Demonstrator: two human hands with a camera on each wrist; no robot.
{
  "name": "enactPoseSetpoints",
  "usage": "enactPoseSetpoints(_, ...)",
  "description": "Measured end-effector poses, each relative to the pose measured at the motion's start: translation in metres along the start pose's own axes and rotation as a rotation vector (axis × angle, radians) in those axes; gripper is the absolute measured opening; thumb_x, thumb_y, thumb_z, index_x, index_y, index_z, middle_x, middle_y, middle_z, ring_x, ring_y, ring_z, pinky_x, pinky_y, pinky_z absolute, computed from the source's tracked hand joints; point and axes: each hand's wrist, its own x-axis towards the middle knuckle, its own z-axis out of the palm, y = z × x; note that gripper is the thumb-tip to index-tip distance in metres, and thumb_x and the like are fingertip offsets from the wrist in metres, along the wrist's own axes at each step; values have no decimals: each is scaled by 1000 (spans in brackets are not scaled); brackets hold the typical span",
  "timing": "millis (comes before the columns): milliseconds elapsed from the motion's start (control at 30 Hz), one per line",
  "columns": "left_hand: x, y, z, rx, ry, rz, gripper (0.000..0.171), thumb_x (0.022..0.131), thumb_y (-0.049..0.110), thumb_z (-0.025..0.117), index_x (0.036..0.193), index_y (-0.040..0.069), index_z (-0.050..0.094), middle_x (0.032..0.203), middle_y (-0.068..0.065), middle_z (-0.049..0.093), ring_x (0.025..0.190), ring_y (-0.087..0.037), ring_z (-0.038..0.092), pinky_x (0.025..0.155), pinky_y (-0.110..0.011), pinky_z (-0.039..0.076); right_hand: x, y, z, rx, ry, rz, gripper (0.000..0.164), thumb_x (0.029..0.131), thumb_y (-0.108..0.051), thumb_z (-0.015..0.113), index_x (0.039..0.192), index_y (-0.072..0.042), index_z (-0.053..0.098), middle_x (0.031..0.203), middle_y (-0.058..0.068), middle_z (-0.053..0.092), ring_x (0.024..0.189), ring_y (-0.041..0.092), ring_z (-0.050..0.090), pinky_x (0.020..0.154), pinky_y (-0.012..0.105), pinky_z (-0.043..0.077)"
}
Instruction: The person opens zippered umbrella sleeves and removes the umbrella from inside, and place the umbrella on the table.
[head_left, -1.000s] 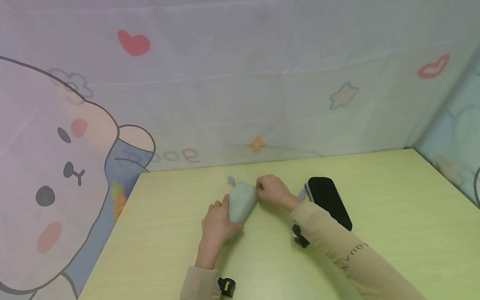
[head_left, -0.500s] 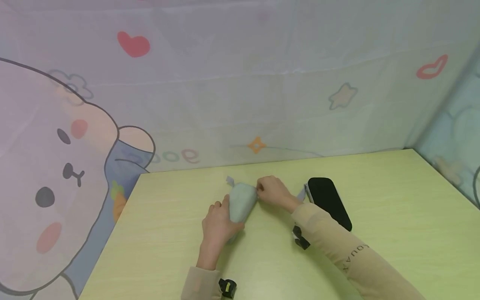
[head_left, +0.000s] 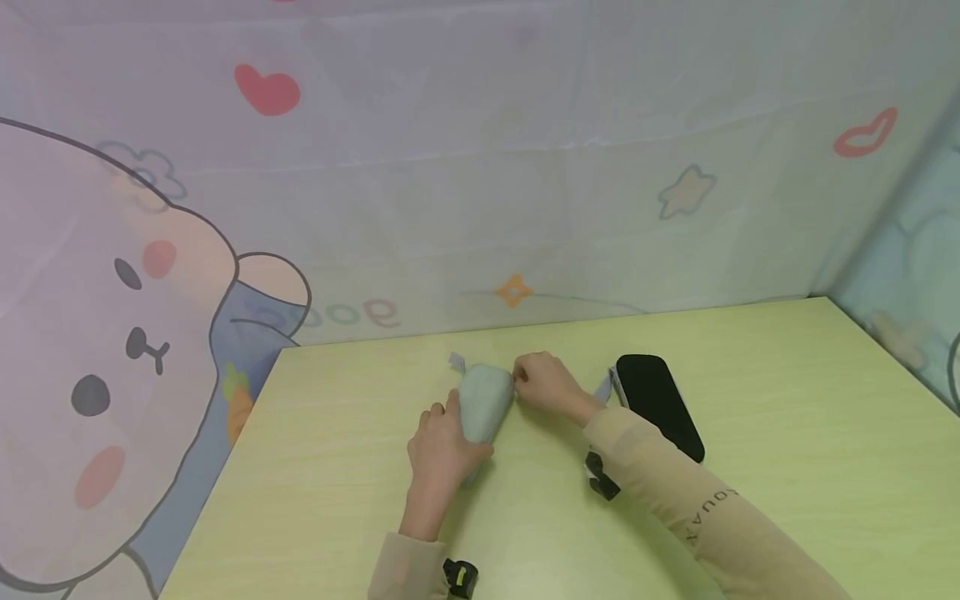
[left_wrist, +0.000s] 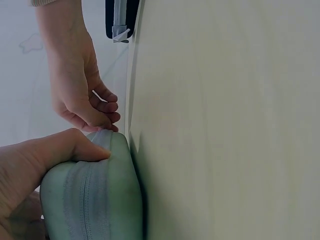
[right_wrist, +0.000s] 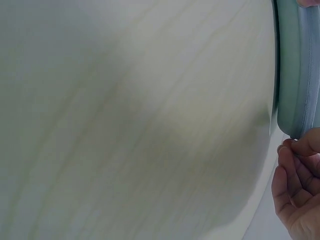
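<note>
A pale green zipped case (head_left: 486, 400) stands on its narrow side on the table, with a grey zipper band (left_wrist: 86, 200) running along its edge. My left hand (head_left: 438, 446) grips the case, its thumb pressed beside the zipper in the left wrist view. At the far right corner, my right hand (head_left: 546, 383) has its thumb and fingertips pinched together at the end of the zipper, on the zipper pull, which the fingers mostly hide. A small grey tab (head_left: 457, 362) sticks out from the case's far left corner.
A black case (head_left: 660, 404) with a grey strap (head_left: 604, 387) lies right of the hands, partly behind the right sleeve (head_left: 675, 483). The pale wooden table (head_left: 322, 442) ends at a printed cloth backdrop (head_left: 465, 167).
My left hand has shifted slightly right, and the near end of the green case has turned a little that way with it. The right hand stays almost in place at the corner.
</note>
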Motion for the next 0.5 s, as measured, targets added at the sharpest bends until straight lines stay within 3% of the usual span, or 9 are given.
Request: enactPoseSetpoints(500,-2,6,1,-10,1,-44,92,65,33,84,141,3,43,113,-20,61,101,-34,57,72,-49,51,-2,-5,-1,-13,1,-15,11,85,-3,60,86,-2,71,83,11,71,66,15,61,65,27,53)
